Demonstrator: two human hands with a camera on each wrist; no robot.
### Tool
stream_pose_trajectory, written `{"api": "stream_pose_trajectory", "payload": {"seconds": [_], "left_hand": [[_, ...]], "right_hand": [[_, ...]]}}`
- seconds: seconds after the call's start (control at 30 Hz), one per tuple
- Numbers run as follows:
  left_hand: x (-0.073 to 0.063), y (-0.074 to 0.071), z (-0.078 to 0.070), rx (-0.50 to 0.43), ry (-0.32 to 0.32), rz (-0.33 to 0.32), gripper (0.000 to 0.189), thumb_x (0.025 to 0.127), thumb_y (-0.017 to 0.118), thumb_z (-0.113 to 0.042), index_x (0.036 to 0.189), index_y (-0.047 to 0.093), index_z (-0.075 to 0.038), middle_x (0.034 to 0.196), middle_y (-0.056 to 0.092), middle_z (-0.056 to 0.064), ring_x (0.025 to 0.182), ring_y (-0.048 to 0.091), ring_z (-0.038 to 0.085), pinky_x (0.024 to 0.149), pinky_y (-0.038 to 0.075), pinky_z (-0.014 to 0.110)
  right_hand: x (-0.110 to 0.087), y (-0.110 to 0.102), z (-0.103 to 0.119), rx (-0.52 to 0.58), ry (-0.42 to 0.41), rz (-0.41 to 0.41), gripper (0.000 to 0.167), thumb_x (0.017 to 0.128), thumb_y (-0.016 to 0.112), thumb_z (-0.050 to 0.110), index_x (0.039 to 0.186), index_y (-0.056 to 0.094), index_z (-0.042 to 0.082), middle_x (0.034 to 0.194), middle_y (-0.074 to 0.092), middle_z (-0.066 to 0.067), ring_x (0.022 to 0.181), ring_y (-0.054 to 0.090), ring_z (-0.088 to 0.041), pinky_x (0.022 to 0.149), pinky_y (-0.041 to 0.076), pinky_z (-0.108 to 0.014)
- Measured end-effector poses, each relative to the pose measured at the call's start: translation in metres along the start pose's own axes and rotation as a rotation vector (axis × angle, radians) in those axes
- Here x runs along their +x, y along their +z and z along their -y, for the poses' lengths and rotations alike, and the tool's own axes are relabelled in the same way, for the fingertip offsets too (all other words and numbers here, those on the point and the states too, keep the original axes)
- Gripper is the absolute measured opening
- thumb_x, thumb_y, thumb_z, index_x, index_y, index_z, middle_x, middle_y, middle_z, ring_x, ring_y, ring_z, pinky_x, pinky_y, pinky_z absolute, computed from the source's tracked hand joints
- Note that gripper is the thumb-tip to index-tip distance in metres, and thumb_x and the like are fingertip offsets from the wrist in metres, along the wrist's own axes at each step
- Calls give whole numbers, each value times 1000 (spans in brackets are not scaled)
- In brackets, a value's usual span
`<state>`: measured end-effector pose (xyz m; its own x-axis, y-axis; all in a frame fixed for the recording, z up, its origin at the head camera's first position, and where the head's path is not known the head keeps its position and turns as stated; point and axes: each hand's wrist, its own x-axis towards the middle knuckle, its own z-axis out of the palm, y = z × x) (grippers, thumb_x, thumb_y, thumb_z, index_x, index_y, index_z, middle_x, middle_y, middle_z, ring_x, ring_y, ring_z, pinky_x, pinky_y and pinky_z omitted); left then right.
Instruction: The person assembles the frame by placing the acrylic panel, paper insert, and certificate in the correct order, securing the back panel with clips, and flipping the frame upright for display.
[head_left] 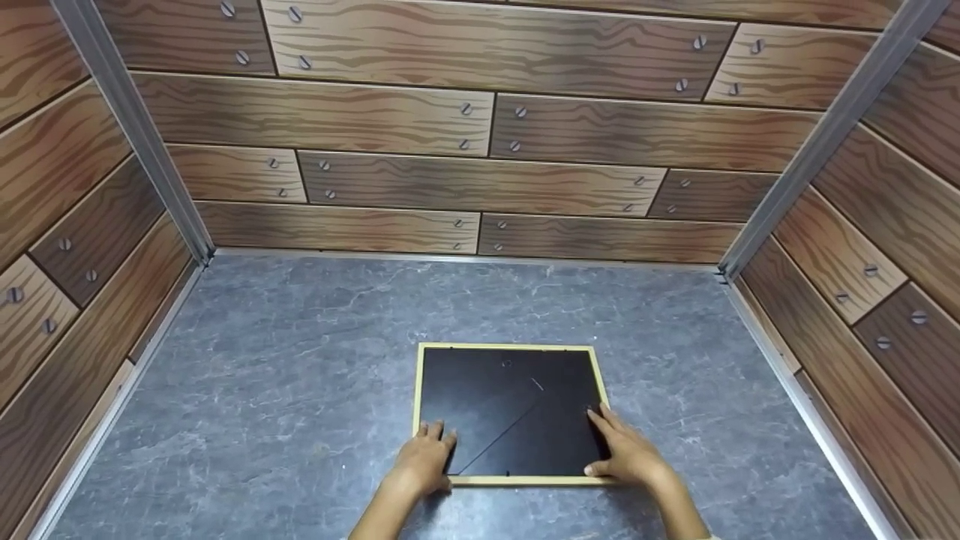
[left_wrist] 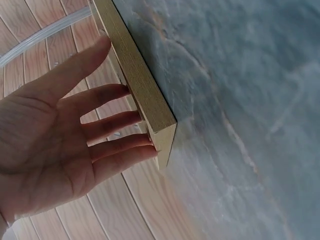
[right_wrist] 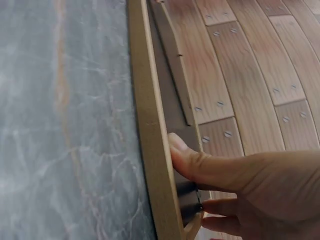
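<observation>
A picture frame (head_left: pixel 517 412) lies face down on the grey marbled surface, its black backing up and its thin yellow-gold border showing. At its lower left corner is my left hand (head_left: pixel 424 459), with the fingertips on the border, as the left wrist view also shows along the frame's wooden side (left_wrist: pixel 140 75). My right hand (head_left: pixel 632 454) rests at the lower right corner. Its thumb (right_wrist: pixel 187 157) touches the inside of the near border, and the other fingers reach to the right side. A thin diagonal line crosses the backing, with a short pale mark near its upper end.
The marbled surface (head_left: pixel 300 360) spreads around the frame. Wood-plank-patterned panels stand at the back (head_left: pixel 480 172), at the left (head_left: pixel 67 247) and at the right (head_left: pixel 885 285). Metal strips (head_left: pixel 772 409) run along the panels' edges and corners.
</observation>
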<state>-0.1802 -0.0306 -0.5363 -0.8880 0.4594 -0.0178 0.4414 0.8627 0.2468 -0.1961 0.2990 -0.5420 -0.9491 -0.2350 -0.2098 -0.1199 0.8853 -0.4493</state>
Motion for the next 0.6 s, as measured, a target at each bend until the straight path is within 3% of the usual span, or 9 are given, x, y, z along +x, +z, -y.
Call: {"api": "stream_pose_trajectory", "payload": {"seconds": [0.13,0.43,0.6], "left_hand": [[0,-2,0,-21,9,6,72,55,86,-16,119,59,0,119,51,23,109,48,44,86,45,44],[6,-11,7,-168,-25,89,56,74,74,-19,121,56,4,128,46,27,117,40,49,94,38,47],[11,-12,9,-206,-70,108,55,78,71,-21,121,53,9,131,40,31,121,31,52,96,32,54]], "right_hand": [[-3,0,-3,59,-19,7,86,67,80,22,138,38,-1,145,20,-25,128,23,-46,97,26,-58],[-14,5,5,102,3,14,78,73,76,21,138,39,0,146,17,-25,131,15,-44,98,21,-61],[-24,16,20,43,20,-36,76,74,75,26,135,41,-3,143,22,-30,129,19,-47,97,23,-61]]}}
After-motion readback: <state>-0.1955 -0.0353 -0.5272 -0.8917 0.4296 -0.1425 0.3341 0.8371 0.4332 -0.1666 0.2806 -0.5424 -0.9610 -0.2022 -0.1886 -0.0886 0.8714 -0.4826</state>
